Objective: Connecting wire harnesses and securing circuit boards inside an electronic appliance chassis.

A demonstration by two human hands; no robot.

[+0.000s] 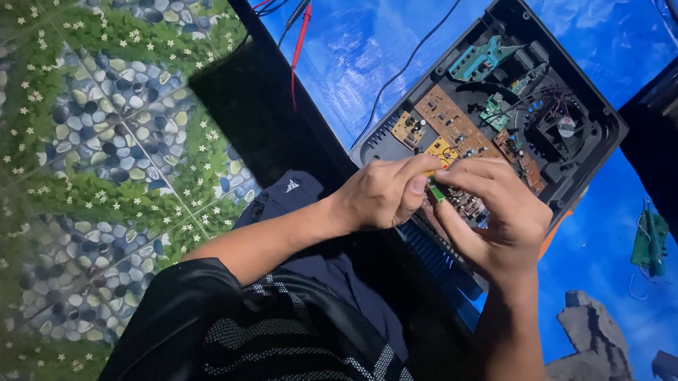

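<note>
- Green is seen only as a short tip between the two hands: a small green part (436, 192), its kind hard to make out, is pinched between the fingertips, and most of it is hidden by them.
- Left hand (383, 194) is curled, thumb and fingers pressed together on the green part.
- Right hand (496, 220) is bent over from the other side, fingers closed on the same part; what lies under its palm is covered.
- Both hands are held over the near edge of an opened black appliance casing (576, 159), and its near corner is hidden behind them.
- Brown circuit boards (452, 127) are seen inside the casing, with a green board (478, 61) farther in and a small fan (561, 125) to one side; fine details of the wiring cannot be told.
- Blue sheeting (360, 47) is spread under the casing.
- Red and black probe leads (300, 29) are laid at the sheet's far edge, cut off by the frame.
- Grey crumpled cloth (595, 354) and a loose green board (649, 241) are lying well apart from the hands.
- Pebble-patterned flooring (90, 126) is seen beside the dark lap.
</note>
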